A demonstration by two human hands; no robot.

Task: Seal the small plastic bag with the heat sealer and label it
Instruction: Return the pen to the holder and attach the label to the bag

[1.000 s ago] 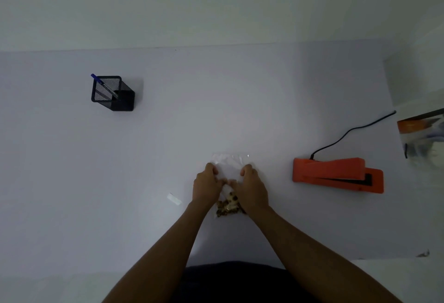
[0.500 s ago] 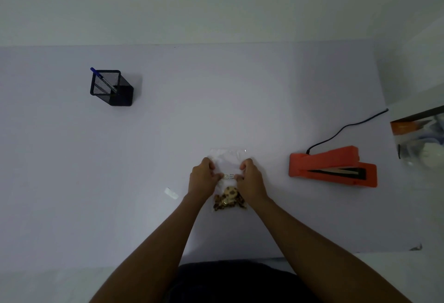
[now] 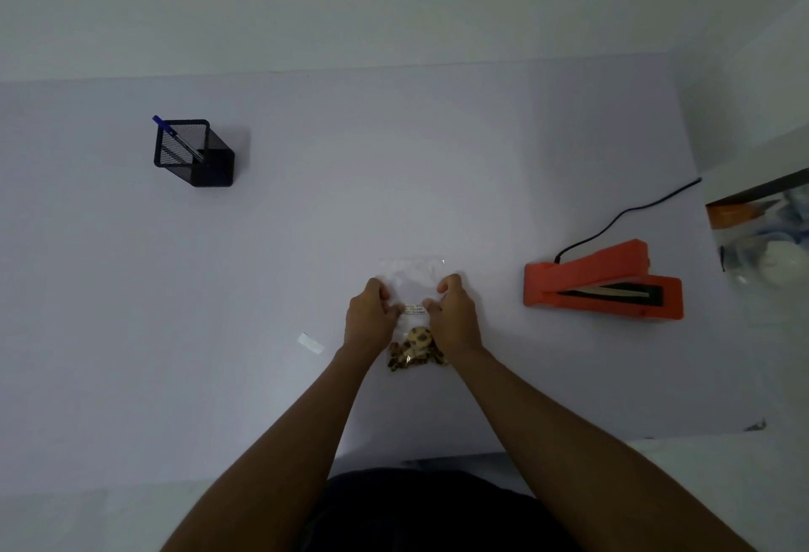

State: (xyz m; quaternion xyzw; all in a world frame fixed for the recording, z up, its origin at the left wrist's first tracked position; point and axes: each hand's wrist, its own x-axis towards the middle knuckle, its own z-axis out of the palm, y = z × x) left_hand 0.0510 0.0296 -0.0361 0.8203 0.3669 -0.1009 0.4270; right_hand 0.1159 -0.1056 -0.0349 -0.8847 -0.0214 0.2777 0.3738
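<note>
A small clear plastic bag [image 3: 413,282] lies flat on the white table, with brown spotted pieces [image 3: 416,352] bunched at its near end. A white printed label [image 3: 413,310] sits across its middle. My left hand [image 3: 370,318] holds the bag's left side and my right hand [image 3: 455,316] its right side, fingertips pressing at the label's two ends. The orange heat sealer [image 3: 602,286] sits to the right with its lid raised, apart from both hands.
A black mesh pen holder [image 3: 195,154] with a blue pen [image 3: 175,141] stands at the far left. A small white strip [image 3: 310,342] lies left of my hands. The sealer's black cord [image 3: 626,213] runs back right. A shelf with clutter [image 3: 761,236] is at the right edge.
The hands have spread slightly apart on the bag, uncovering the white label between them. The sealer's lid now stands further raised than a second ago.
</note>
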